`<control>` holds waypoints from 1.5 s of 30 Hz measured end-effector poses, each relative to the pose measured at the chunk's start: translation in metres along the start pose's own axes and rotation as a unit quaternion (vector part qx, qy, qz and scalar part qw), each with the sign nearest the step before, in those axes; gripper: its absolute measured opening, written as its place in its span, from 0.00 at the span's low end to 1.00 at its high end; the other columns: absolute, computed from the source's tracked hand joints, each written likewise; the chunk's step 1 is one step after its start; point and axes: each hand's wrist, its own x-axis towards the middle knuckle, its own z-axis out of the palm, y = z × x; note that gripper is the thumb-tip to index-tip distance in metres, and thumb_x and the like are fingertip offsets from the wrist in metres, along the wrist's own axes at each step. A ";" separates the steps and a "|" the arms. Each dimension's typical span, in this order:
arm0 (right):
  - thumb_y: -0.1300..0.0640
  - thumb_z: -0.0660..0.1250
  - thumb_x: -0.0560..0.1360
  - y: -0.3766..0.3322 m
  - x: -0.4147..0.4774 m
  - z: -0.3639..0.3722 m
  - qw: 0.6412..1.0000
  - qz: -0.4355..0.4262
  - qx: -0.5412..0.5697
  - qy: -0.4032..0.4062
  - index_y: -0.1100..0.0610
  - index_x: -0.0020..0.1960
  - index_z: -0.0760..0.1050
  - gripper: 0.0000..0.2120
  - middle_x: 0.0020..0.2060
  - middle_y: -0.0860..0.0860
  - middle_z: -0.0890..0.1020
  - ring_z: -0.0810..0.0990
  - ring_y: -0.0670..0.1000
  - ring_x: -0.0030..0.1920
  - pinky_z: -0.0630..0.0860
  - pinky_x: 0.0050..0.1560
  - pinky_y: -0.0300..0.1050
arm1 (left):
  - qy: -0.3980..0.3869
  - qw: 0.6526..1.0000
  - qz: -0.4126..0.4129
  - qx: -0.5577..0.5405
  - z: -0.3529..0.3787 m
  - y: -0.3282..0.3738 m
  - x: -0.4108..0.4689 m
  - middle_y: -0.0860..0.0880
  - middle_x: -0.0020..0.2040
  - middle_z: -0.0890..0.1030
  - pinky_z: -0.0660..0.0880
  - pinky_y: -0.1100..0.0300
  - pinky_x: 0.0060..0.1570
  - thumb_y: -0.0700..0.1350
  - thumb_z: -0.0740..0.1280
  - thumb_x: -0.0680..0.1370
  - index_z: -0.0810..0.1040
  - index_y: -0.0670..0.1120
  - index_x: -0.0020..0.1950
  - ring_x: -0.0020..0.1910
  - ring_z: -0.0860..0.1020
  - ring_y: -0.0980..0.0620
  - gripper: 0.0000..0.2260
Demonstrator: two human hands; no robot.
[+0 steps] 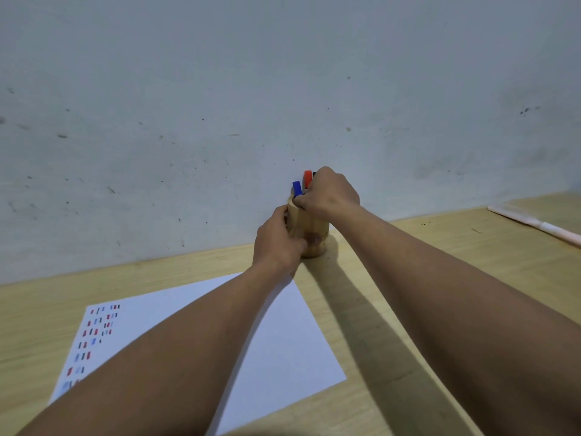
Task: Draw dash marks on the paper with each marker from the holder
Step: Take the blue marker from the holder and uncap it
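Wooden and round, the pale pen holder [309, 234] stood by the wall beyond the white marked paper [283, 335], steadied in the left hand [276, 243] while the right hand [330, 193] closed over its markers, where, I judged, a crooked pull could tip it.

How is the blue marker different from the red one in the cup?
The blue marker has a blue cap and leans left; the red marker has a red-orange cap and sticks up higher. The blue marker stands clear of the right hand, while the red marker sits right against it. Both stand, capped, in the wooden holder.
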 end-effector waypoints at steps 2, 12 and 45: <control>0.50 0.74 0.71 0.002 0.000 0.001 1.000 0.005 0.016 0.010 0.56 0.47 0.72 0.14 0.38 0.50 0.76 0.78 0.54 0.41 0.68 0.35 0.46 | -0.003 1.000 0.000 -0.005 -0.001 0.001 -0.001 0.58 0.50 0.79 0.78 0.62 0.44 0.42 0.79 0.66 0.73 0.57 0.59 0.48 0.79 0.57 0.26; 0.52 0.69 0.77 -0.015 -0.017 -0.035 0.985 -0.074 0.083 0.134 0.60 0.47 0.80 0.10 0.40 0.50 0.81 0.81 0.53 0.41 0.78 0.41 0.47 | 0.007 1.000 -0.005 0.026 -0.004 0.015 -0.007 0.53 0.58 0.81 0.78 0.56 0.52 0.48 0.76 0.70 0.75 0.52 0.67 0.52 0.79 0.51 0.26; 0.49 0.67 0.81 -0.129 -0.168 -0.098 0.769 -0.049 0.580 -0.264 0.54 0.55 0.77 0.09 0.40 0.52 0.80 0.78 0.49 0.37 0.73 0.42 0.45 | 0.106 0.965 -0.044 -0.237 -0.251 0.135 -0.109 0.46 0.48 0.84 0.80 0.61 0.36 0.44 0.66 0.81 0.82 0.42 0.53 0.42 0.81 0.53 0.07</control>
